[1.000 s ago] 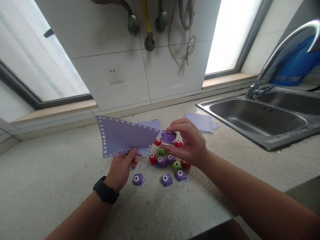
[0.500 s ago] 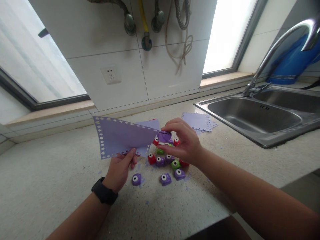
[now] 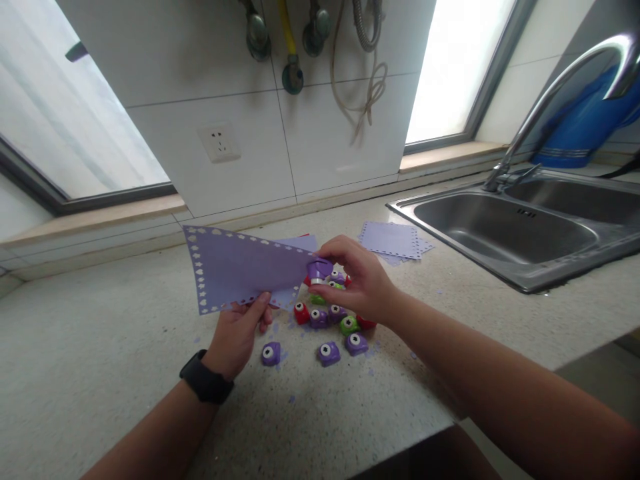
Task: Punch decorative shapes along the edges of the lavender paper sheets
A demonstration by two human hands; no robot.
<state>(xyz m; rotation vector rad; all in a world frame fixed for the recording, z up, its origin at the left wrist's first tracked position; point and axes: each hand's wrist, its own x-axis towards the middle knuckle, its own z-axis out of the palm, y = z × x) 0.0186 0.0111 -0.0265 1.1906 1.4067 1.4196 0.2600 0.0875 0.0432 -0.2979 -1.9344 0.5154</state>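
My left hand pinches the lower edge of a purple paper sheet, which has small shapes cut along its borders. The sheet is raised above the counter and curls toward the right. My right hand grips a purple craft punch between thumb and fingers, at the sheet's right edge. Under and in front of that hand lie several punches, among them a red one, a green one and a purple one. Another purple punch sits apart at the left.
A stack of punched purple sheets lies on the counter near the sink. Behind my right hand is another purple sheet. Small paper scraps are scattered around the punches. A faucet rises behind the sink.
The punch in my right hand has shifted slightly left and tilted differently at the sheet's right edge. Both hands keep their holds. The whole view has shifted a little.
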